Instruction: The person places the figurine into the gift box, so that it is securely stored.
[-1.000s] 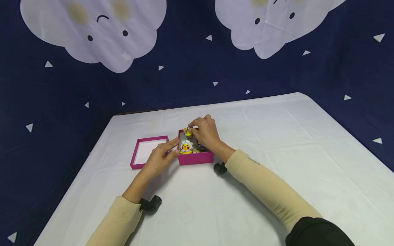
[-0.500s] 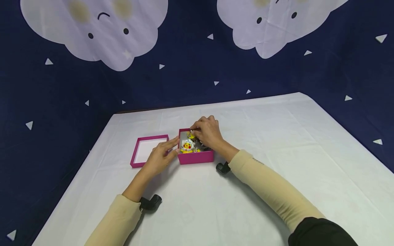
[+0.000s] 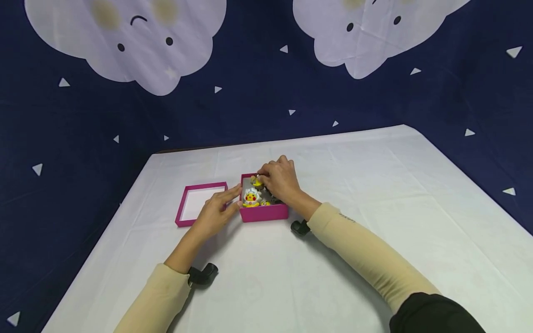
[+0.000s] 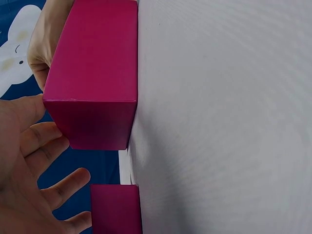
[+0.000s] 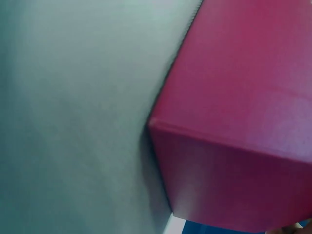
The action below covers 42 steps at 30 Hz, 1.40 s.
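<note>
A magenta box (image 3: 264, 213) with a grey interior stands on the white-covered table. Flat against its left side, my left hand (image 3: 214, 213) steadies it; in the left wrist view the thumb is at the near corner and fingertips (image 4: 61, 141) touch the side wall. My right hand (image 3: 280, 180) reaches in over the back and pinches a small yellow figurine (image 3: 256, 182). In front of that sits a Pikachu figurine (image 3: 251, 198) in a white hood, beside a smaller yellow piece (image 3: 264, 203). The box's right part is hidden under my right hand.
The magenta lid (image 3: 206, 186), white inside, lies upturned left of the box, partly behind my left hand. White cloth (image 3: 374, 185) covers the table. Behind hangs a dark blue curtain (image 3: 250, 120) with clouds and triangles.
My right hand has shifted slightly right and lowered the yellow figurine deeper into the back of the box, then moved it slightly left. My left hand has stayed at the box's side.
</note>
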Tool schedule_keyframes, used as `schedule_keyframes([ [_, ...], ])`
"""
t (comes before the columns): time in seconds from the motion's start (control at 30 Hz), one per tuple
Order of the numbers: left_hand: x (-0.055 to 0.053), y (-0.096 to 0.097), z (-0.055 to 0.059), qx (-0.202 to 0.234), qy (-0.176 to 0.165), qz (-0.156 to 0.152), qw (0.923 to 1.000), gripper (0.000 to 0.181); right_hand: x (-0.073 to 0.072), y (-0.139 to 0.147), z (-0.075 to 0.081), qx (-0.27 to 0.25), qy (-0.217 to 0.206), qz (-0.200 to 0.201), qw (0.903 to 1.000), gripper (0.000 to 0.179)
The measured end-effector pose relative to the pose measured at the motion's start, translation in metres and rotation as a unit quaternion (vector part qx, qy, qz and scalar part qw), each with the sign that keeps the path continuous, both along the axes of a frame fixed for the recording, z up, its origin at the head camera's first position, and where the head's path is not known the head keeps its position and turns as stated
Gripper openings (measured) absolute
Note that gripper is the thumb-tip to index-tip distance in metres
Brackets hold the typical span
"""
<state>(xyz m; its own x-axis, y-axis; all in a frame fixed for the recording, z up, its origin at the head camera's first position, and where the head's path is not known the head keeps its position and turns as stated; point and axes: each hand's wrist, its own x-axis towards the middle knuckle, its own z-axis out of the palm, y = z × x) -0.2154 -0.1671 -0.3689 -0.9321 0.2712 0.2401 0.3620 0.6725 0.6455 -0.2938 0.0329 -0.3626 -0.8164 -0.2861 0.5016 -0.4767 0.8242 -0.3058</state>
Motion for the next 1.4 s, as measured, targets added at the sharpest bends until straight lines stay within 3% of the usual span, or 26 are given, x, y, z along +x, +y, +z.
schedule_keyframes([
  [0.2,0.0004,0.0,-0.0015,-0.004,0.001,0.001,1.0,0.046,0.0032,0.0002,-0.0004,0.021,0.055,-0.009,0.9982,0.014],
  [0.33,0.0013,0.0002,-0.0005,-0.002,0.008,0.0,1.0,0.046,0.0047,0.0,0.0003,0.051,0.114,-0.006,0.9921,0.013],
  [0.43,0.0016,0.0003,0.0,-0.002,0.008,0.0,1.0,0.046,0.0051,-0.0009,0.0008,0.076,0.132,0.0,0.9884,0.012],
  [0.67,0.0007,-0.0003,-0.0008,-0.005,0.003,-0.002,1.0,0.046,0.0027,-0.0021,-0.0017,0.085,0.045,0.004,0.9954,0.008],
  [0.87,0.0008,0.0003,0.0001,0.002,0.001,-0.003,1.0,0.046,-0.0002,-0.0026,-0.0016,0.113,0.018,0.01,0.9934,0.01],
  [1.1,0.0012,-0.0005,-0.0012,-0.003,0.006,-0.006,1.0,0.046,-0.0005,-0.0027,0.0,0.139,-0.022,0.071,0.9875,0.023],
  [1.23,0.0012,-0.0007,-0.0009,-0.002,0.009,-0.006,0.9999,0.045,-0.0002,-0.0023,0.001,0.138,-0.017,0.085,0.9866,0.027],
  [1.4,0.0013,-0.0011,0.0004,0.001,0.001,-0.006,1.0,0.046,0.0014,-0.0009,0.0001,0.108,0.016,0.058,0.9923,0.019],
])
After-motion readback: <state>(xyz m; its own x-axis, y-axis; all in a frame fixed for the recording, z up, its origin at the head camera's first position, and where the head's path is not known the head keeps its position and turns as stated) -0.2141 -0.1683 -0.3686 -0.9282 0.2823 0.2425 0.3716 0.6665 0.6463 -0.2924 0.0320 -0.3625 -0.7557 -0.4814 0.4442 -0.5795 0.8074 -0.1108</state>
